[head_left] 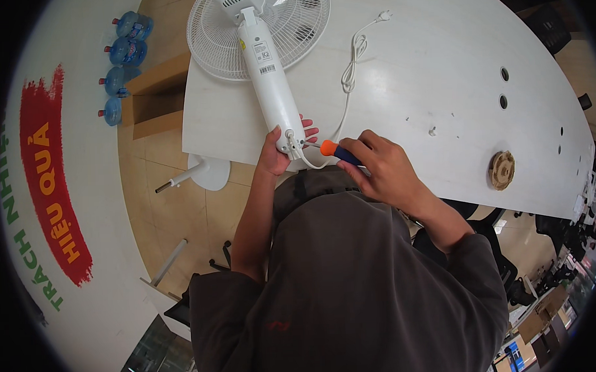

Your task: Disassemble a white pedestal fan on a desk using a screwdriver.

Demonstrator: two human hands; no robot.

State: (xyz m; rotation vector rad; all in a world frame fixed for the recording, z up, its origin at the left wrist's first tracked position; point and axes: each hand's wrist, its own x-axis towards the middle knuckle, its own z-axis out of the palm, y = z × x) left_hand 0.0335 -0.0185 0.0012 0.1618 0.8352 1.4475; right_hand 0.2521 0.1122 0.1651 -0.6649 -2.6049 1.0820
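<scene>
Head view: the left hand (274, 155), nearer, grips the lower end of the white fan (264, 59), which lies on the desk (425, 57), its long neck (278, 98) stretching toward half past eleven. At three o'clock from that end, the right hand (386, 166) grasps a screwdriver (345, 154) aimed toward ten; whether its tip is seated is hard to tell.

Two hands (275, 155) (388, 170), one screwdriver (347, 154), one fan (271, 85), four water bottles (128, 52), one cardboard box (157, 76)
</scene>
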